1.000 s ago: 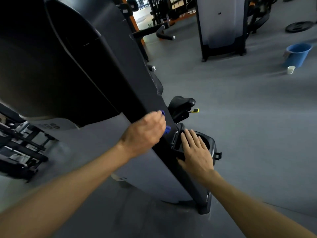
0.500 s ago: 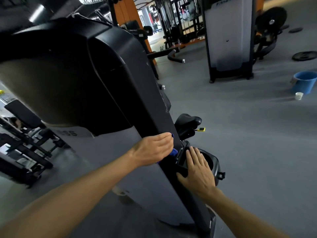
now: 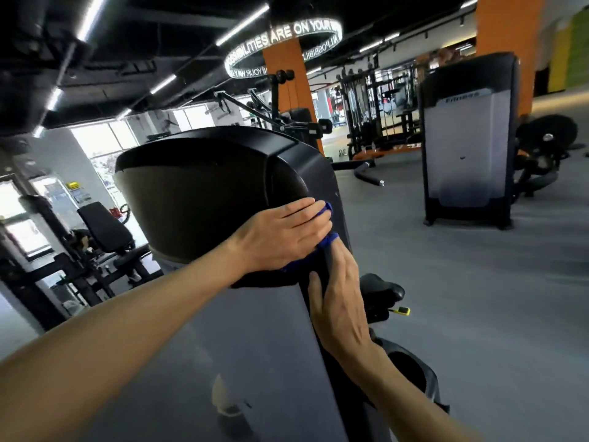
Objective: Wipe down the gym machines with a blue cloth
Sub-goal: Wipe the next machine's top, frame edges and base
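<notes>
Two hands on one machine [image 3: 223, 199], upper part of its black shroud. Left hand [image 3: 280, 240]: fingers straight and close together, flat over the cloth [image 3: 326, 242], pressing it to the shroud's front edge. Right hand [image 3: 339, 301]: just below, fingers extended along the edge, thumb on the grey side panel; bracing, holding nothing.

Cloth: blue, bunched, mostly hidden under the left palm; bits show at the fingertips and under the heel of the hand. Its long axis appears to run down the edge, tilted like the shroud; which end leads cannot be told.

Risks, as judged: the cloth held only by flat pressure could slide out on the curved top; the wad may skip the seam; the right fingers lie in the wiping path.
</notes>
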`<control>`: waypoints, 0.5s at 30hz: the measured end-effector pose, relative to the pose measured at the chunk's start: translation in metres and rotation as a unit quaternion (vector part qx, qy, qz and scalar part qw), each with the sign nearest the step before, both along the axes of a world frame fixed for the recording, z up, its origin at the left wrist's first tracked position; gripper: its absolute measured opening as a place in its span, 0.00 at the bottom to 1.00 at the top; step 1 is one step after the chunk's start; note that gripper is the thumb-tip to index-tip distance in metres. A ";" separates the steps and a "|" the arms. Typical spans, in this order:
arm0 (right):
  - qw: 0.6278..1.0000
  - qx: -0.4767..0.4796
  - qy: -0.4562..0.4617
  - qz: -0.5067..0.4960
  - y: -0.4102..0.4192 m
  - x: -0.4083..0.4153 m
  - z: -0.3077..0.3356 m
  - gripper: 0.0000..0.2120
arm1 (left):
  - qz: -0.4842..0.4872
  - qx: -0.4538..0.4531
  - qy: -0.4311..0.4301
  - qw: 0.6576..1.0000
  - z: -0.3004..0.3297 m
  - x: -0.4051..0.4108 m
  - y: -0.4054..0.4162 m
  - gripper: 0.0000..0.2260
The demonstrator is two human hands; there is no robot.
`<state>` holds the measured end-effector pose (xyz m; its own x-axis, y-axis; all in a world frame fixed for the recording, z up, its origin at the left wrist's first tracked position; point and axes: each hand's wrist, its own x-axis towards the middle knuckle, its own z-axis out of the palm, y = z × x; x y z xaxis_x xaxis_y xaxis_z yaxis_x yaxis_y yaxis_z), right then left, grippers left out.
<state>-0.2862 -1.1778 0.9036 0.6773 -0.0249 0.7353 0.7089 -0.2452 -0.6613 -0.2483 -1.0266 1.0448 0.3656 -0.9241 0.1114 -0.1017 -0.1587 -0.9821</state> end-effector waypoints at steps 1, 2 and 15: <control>1.000 0.010 -0.009 0.007 0.004 0.000 0.015 0.34 | 0.007 -0.015 -0.007 1.000 0.006 -0.002 0.002 0.21; 1.000 0.014 -0.016 0.005 0.009 0.001 0.027 0.35 | 0.015 -0.031 -0.012 0.999 0.011 -0.005 0.004 0.21; 0.982 -0.103 -0.100 -0.123 0.049 0.028 0.106 0.29 | 0.045 -0.232 -0.018 0.971 0.048 -0.004 0.027 0.28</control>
